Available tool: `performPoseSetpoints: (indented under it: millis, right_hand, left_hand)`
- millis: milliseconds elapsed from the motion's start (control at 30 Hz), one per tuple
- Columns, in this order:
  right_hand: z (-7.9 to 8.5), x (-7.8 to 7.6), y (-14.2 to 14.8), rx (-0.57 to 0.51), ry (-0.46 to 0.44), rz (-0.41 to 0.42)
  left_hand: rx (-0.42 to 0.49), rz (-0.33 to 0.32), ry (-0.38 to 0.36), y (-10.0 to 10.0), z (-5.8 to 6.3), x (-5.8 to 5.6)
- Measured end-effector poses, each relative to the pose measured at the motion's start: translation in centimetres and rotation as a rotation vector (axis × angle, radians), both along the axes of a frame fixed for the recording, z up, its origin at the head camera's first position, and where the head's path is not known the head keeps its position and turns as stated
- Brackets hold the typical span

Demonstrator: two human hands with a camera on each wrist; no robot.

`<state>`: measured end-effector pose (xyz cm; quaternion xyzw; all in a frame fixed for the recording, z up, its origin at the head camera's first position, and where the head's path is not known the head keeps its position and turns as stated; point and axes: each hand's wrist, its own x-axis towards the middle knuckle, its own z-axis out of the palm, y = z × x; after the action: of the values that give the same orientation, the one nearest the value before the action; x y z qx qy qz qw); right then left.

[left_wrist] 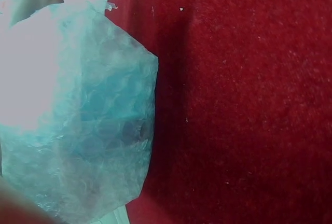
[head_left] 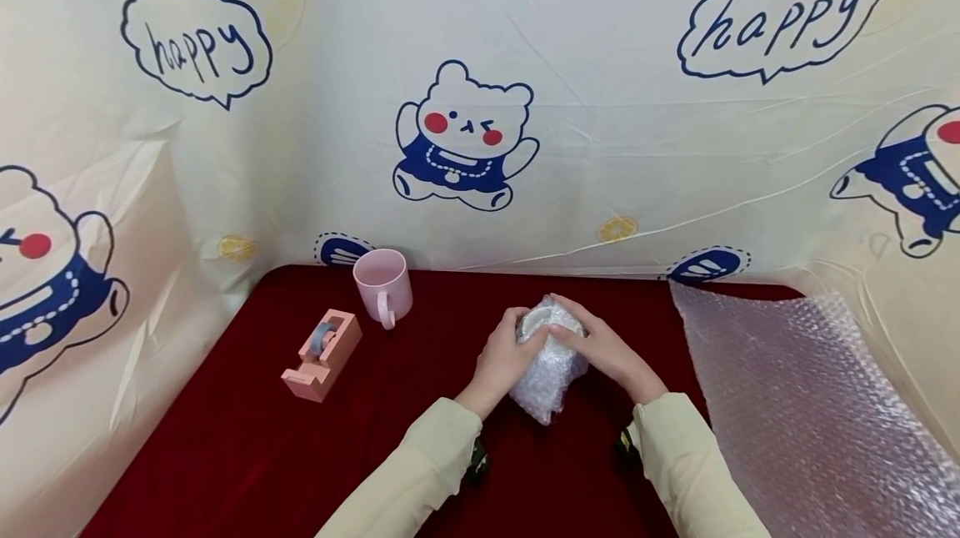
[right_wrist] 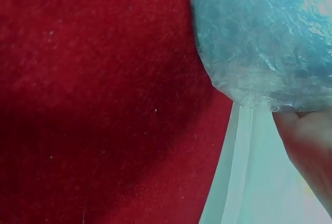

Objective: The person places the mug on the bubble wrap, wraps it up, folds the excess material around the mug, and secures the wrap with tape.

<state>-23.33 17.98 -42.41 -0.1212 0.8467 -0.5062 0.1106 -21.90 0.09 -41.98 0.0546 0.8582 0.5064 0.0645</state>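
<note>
1. The left hand (head_left: 501, 361) curls round the left side of a bubble-wrapped bundle (head_left: 546, 384), its thumb lying over the top.
2. The right hand (head_left: 606, 349) grips the same bundle from the right, thumb near the left one, fingers reaching over the far edge; some fingertips are hidden.
3. The bundle sits between both palms, over the middle of a dark red cloth (head_left: 408, 371); whether it touches the cloth, I cannot tell. A pale curved rim (head_left: 536, 321) shows at its upper end, and its loose wrap points toward the person.
4. Pale sleeves (head_left: 420, 463) cover the forearms.
5. Left of the hands, well apart, stand a pink tape dispenser (head_left: 335, 361) with a bluish roll (head_left: 322, 339) and, beyond it, a pink mug (head_left: 386, 286), upright, handle toward the person.
6. On the right, a bubble-wrap sheet (head_left: 795, 396) spreads along the cloth's edge.
7. Behind hangs a white bear-print curtain (head_left: 607, 46).
</note>
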Motion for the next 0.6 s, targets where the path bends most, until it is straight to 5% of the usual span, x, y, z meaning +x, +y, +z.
performPoseSetpoints:
  millis: [400, 600]
  right_hand:
    - [-0.3, 0.5, -0.7, -0.018, 0.055, -0.077]
    - [-0.4, 0.5, -0.8, -0.009, 0.061, -0.093]
  left_hand:
    - [-0.053, -0.007, 0.032, -0.1, 0.1, 0.6]
    - [-0.104, -0.013, 0.056, -1.1, 1.5, 1.8]
